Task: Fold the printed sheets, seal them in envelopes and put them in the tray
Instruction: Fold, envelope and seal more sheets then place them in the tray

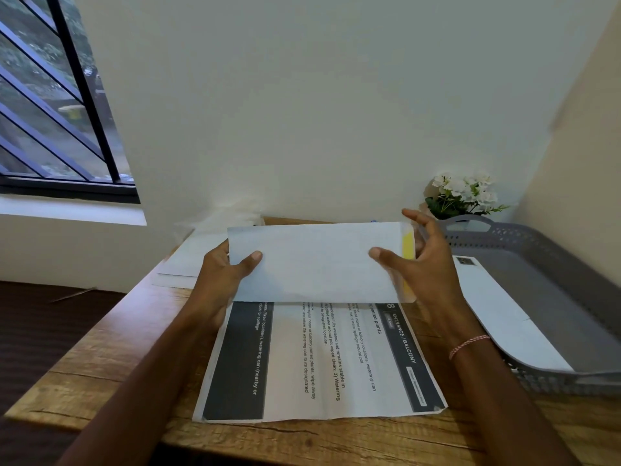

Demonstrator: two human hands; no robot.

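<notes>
Envelope [316,264] raised left of tray [544,250], left hand [225,274] and right hand [423,264] pinching its ends, yellow seal strip [407,250] exposed. Second envelope [504,314] in tray, apparently done; creased printed sheet [322,361] left of tray seemingly awaits folding.

white envelope [316,262], yellow strip | grey tray [551,264] | flowers [465,191] seemingly white

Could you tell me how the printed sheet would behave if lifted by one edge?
The sheet is thin and creased, so it would probably flop at its folds. Flat on the table, it likely slides easily.
</notes>
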